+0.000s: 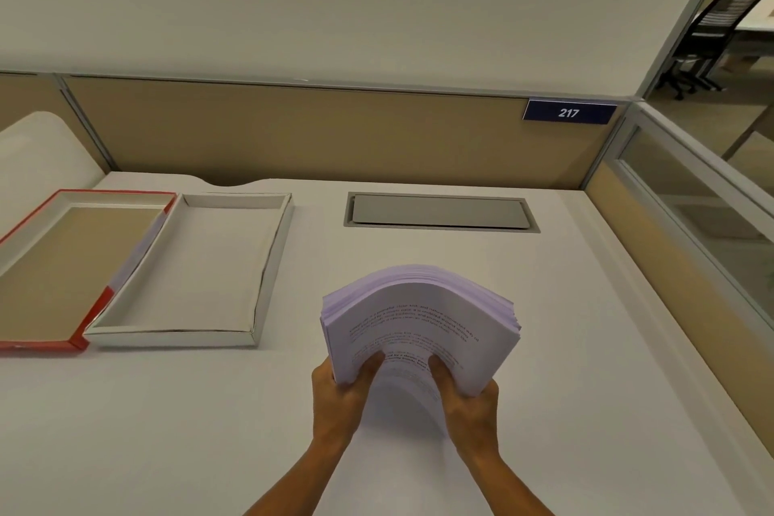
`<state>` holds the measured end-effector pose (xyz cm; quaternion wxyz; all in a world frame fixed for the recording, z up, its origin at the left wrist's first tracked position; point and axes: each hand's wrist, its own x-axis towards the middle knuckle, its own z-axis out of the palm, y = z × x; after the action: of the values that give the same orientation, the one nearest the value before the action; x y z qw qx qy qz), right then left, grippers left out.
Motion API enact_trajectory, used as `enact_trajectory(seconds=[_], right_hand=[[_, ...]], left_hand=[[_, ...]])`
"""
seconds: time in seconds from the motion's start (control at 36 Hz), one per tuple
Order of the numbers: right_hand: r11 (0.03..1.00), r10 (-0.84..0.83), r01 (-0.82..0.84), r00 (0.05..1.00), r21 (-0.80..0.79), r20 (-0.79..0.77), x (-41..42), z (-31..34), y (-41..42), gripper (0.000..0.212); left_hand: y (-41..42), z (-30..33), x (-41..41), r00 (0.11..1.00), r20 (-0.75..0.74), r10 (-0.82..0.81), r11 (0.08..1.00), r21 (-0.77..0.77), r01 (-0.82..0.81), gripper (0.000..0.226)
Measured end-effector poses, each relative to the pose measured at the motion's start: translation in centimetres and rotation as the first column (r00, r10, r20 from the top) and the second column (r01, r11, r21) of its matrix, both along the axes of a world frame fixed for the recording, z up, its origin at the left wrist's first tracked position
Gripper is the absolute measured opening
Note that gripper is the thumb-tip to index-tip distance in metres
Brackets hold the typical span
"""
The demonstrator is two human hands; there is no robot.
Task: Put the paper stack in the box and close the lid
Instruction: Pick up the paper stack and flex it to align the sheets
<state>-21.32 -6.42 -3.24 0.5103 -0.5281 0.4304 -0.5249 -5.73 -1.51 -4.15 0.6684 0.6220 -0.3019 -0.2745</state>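
A thick stack of printed white paper (pixel 419 318) is lifted above the desk at centre, bowed upward in the middle. My left hand (pixel 341 394) grips its near left corner and my right hand (pixel 467 398) grips its near right corner, thumbs on top of the printed page. The shallow white box (pixel 268 264) lies open and empty on the desk to the left of the stack. Its red-edged lid (pixel 98 308) lies upside down beside the box, at the far left, touching it.
A grey metal cable hatch (pixel 439 212) is set into the white desk behind the stack. A tan partition (pixel 293 130) with a "217" sign (pixel 568 111) closes the back; a glass panel (pixel 691 197) runs along the right edge.
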Motion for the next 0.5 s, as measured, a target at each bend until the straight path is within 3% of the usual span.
enact_trajectory(seconds=[0.25,0.5], right_hand=[[0.999,-0.01,0.01,1.0,-0.045,0.0,-0.2,0.7,-0.8,0.051],[0.999,0.02,-0.018,0.998,0.033,-0.052,-0.5,-1.0,-0.1,0.045]], left_hand=[[-0.4,0.6,0.3,1.0,0.006,0.005,0.999,-0.051,-0.004,0.032],[0.3,-1.6,0.3,0.999,-0.015,-0.048,0.998,0.036,0.048,0.03]])
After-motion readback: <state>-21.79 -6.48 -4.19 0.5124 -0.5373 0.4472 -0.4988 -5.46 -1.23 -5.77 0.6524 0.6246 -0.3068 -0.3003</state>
